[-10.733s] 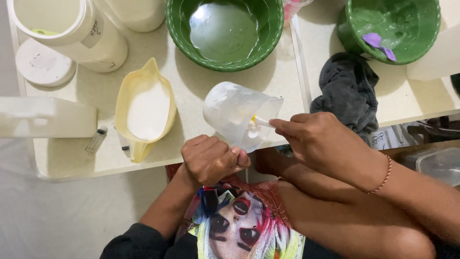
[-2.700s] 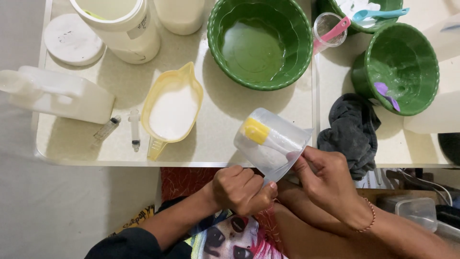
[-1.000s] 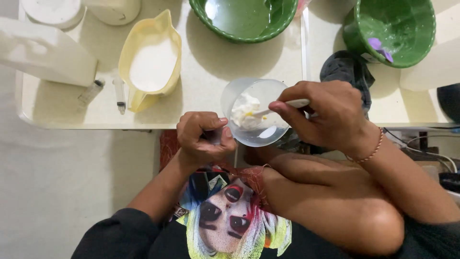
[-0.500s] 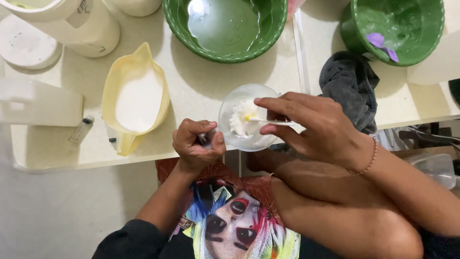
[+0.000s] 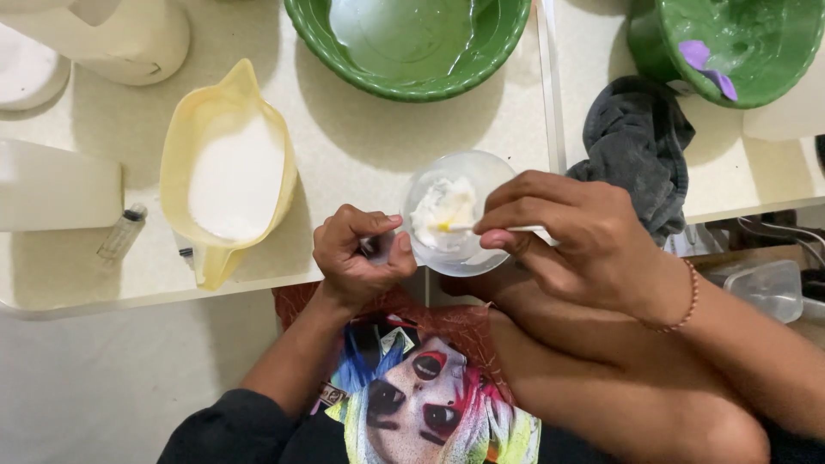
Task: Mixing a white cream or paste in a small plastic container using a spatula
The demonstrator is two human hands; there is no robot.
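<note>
Clear plastic, the small cup (image 5: 454, 215) sits at the front edge of the cream table (image 5: 361, 163), held by its handle in the left hand (image 5: 361, 253), whose fingers are curled tightly shut around it. Inside lies a lump of white paste with a yellow streak. The right hand (image 5: 571, 236) pinches a thin white stick (image 5: 516, 229) between thumb and fingertips, its tip buried in the paste, the remaining fingers loosely bent. The work in hand looks like stirring the colour through the paste; going on would call for a steady cup and small circular strokes that scrape the wall. Beside the cup stand a yellow jug (image 5: 228, 172) of white liquid, a green bowl (image 5: 408, 43) and a grey cloth (image 5: 636, 137).
</note>
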